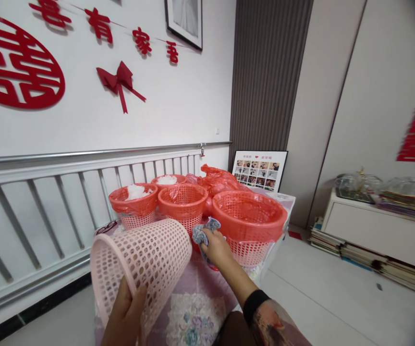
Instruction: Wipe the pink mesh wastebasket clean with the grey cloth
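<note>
A pale pink perforated plastic basket (153, 254) lies tilted on its side, its mouth toward the lower left. My left hand (126, 307) grips its rim, with the thumb outside and the other fingers partly hidden. To the right of the basket's base, my right hand (215, 246) is closed on a crumpled grey cloth (203, 233). Just beyond that hand stands a large basket (252, 250) lined with a red plastic bag. A smaller red-lined basket (184, 202) is behind the cloth.
Two more red-lined baskets hold white material, one at the left (133, 206), another behind (167, 179). A heap of red plastic bags (222, 180) lies at the back. Glasses (105, 227) rest near the radiator (49, 216). Beyond the table leans a photo board (261, 168); a low cabinet (380, 226) stands right.
</note>
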`<state>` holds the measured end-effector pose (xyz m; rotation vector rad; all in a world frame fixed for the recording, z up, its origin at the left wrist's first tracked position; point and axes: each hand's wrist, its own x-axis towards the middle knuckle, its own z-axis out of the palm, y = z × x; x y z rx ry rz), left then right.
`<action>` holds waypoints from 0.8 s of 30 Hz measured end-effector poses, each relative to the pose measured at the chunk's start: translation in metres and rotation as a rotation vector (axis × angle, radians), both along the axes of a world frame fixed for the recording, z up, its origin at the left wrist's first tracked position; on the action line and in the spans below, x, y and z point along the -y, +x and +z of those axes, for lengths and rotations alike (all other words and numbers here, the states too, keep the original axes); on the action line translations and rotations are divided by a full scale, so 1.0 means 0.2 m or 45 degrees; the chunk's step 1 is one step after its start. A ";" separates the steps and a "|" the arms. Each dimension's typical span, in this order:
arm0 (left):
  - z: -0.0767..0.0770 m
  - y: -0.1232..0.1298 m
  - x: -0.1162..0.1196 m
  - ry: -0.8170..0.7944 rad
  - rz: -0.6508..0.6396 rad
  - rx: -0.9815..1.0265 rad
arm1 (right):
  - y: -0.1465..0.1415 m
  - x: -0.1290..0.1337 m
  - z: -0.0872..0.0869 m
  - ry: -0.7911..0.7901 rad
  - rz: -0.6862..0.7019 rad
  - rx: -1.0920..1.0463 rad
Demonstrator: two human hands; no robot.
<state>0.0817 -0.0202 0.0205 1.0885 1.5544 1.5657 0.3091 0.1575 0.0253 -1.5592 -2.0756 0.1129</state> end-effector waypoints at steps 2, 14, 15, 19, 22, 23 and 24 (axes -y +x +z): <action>-0.03 -0.01 -0.01 -0.055 -0.064 -0.051 | -0.05 0.03 0.06 0.040 0.007 -0.071; -0.31 -0.05 -0.09 -0.110 -0.227 -0.056 | -0.63 0.33 0.18 0.072 0.636 -0.146; -0.32 -0.06 -0.09 -0.112 -0.220 -0.081 | -0.65 0.31 0.16 0.059 0.600 -0.093; -0.34 -0.09 -0.07 -0.121 -0.163 -0.184 | -0.61 0.17 0.08 0.024 0.435 -0.033; -0.36 -0.11 -0.06 -0.173 -0.171 -0.195 | -0.49 0.04 0.03 -0.018 0.283 -0.007; -0.36 -0.11 -0.05 -0.197 -0.167 -0.193 | -0.45 0.00 0.00 -0.032 0.231 -0.002; -0.36 -0.11 -0.05 -0.218 -0.166 -0.191 | -0.40 -0.03 -0.02 -0.045 0.180 0.002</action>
